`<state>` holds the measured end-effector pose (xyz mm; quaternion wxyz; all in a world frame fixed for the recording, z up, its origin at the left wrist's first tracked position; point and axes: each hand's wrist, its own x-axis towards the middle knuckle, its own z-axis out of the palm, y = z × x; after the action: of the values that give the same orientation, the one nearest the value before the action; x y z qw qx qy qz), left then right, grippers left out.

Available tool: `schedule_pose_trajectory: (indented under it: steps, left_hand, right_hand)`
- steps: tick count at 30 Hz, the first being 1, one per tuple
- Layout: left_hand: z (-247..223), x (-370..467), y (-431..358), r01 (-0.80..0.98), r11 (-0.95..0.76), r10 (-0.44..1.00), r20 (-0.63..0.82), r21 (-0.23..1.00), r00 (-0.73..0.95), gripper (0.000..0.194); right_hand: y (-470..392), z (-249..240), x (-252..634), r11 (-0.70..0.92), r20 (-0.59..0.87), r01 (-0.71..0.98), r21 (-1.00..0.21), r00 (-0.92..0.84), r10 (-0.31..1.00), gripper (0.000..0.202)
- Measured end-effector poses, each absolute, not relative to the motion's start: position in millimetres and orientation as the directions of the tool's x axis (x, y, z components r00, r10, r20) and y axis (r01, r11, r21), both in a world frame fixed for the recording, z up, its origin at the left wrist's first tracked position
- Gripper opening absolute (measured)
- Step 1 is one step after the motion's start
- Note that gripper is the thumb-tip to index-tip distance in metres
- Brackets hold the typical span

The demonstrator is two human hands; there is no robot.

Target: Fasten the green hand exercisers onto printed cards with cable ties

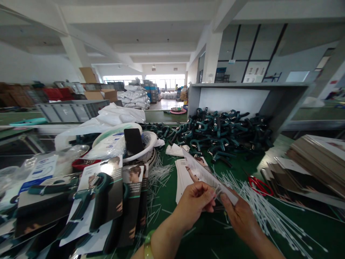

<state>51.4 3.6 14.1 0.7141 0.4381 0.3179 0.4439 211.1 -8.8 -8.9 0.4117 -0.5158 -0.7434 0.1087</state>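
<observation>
My right hand [241, 216] grips the lower right end of a printed cardboard card [205, 172], thumb on the face, fingers hidden behind. The card is tilted and raised above the table. At its lower edge my left hand [195, 198], with a green bangle on the wrist, is closed in a pinch. A thin pale strip that looks like a cable tie shows at these fingertips, partly hidden. Under the card lies a stack of similar cards [182, 180]. Many loose white cable ties [258, 207] spread beside and below my right hand.
Dark green spring clamps [215, 135] are heaped before a grey open box [285, 108]. Carded clamps [94, 201] pile up at left, near a phone [134, 141] on a white basin [152, 144]. At right are red scissors [260, 186] and card stacks [312, 158].
</observation>
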Motion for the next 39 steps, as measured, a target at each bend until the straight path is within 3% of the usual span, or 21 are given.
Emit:
schedule_pose_trajectory:
  steps: [39]
  left_hand:
    - [18.0,48.8,2.0,-0.293,0.183,0.922,-0.061,0.939,0.381,0.046]
  right_hand:
    - [-13.0,-3.3,204.6,0.441,0.526,0.721,-0.535,-0.124,0.841,0.036]
